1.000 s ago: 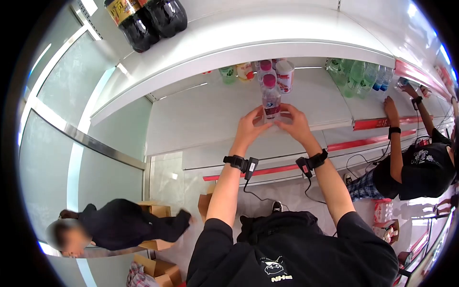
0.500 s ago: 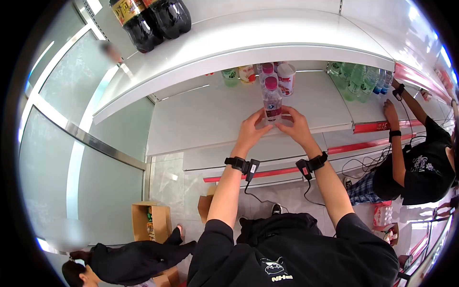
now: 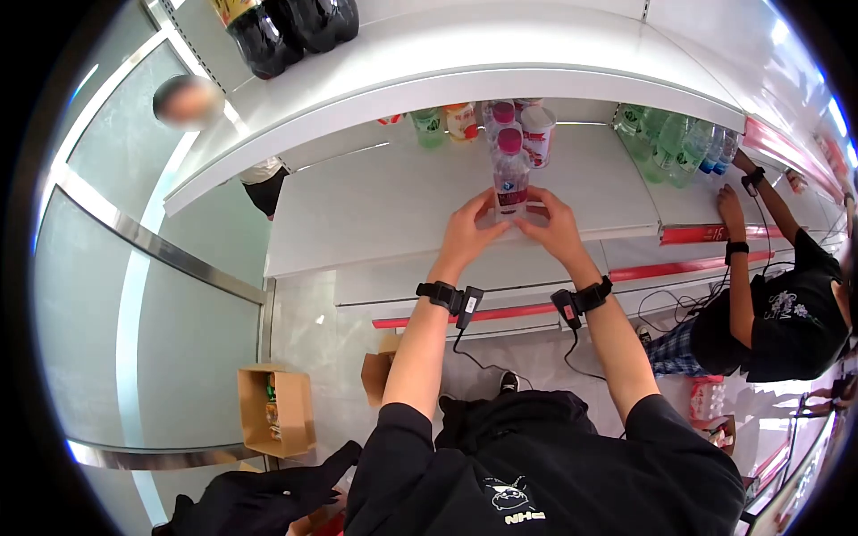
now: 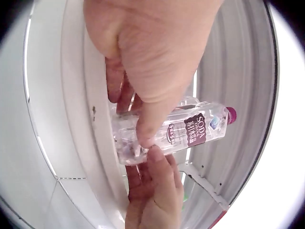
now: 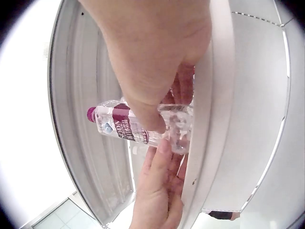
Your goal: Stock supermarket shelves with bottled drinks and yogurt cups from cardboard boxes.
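A clear plastic soda water bottle (image 3: pixel 511 176) with a magenta cap and dark red label stands upright near the front edge of the shelf (image 3: pixel 375 210). My left hand (image 3: pixel 467 232) holds its lower part from the left, and my right hand (image 3: pixel 558 232) holds it from the right. Both thumbs press on its front, their tips close together, while the fingers reach round the sides, as the left wrist view shows below the bottle's label (image 4: pixel 195 129). Directly behind stands a similar bottle (image 3: pixel 502 114). A white and red tub (image 3: pixel 538 138) is beside that one.
An upper shelf (image 3: pixel 500 80) overhangs the bottles and carries large dark drink bottles (image 3: pixel 322 22). Green bottles (image 3: pixel 670 143) fill the section on the right, where another person's hand (image 3: pixel 731 207) rests. Further back left are a green bottle (image 3: pixel 429 128) and an orange-labelled one (image 3: pixel 461 122). Cardboard box (image 3: pixel 290 411) on the floor.
My hands keep the same hold on the bottle, which has hardly moved. The person at lower left has shifted lower in view, uncovering the open cardboard box. Someone else has appeared behind the glass.
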`<move>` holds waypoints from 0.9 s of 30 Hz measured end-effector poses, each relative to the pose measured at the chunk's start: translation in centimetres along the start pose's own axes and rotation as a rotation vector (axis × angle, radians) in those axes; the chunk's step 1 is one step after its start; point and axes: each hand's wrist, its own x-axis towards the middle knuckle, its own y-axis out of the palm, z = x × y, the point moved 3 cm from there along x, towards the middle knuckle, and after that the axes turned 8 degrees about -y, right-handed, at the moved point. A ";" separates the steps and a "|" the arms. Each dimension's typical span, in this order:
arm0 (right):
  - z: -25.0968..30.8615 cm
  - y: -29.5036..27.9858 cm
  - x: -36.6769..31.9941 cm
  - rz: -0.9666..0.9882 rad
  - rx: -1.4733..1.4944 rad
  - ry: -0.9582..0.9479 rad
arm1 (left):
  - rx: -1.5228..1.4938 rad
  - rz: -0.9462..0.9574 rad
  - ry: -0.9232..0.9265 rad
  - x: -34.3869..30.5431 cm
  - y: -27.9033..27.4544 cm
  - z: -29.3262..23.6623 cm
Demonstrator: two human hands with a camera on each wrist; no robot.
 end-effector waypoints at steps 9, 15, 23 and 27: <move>0.5 0.1 0.2 -0.012 -0.044 -0.017 | -0.047 0.030 -0.020 -0.2 -0.3 -0.2; 0.2 0.1 0.1 -0.014 -0.054 -0.016 | -0.025 0.018 -0.023 -0.2 -0.3 -0.1; 0.4 0.5 0.3 -0.001 -0.079 -0.054 | -0.033 0.009 -0.003 -0.5 -0.3 -0.6; 0.3 0.4 0.3 -0.063 -0.011 -0.046 | -0.121 -0.160 0.039 -0.9 -0.8 -0.3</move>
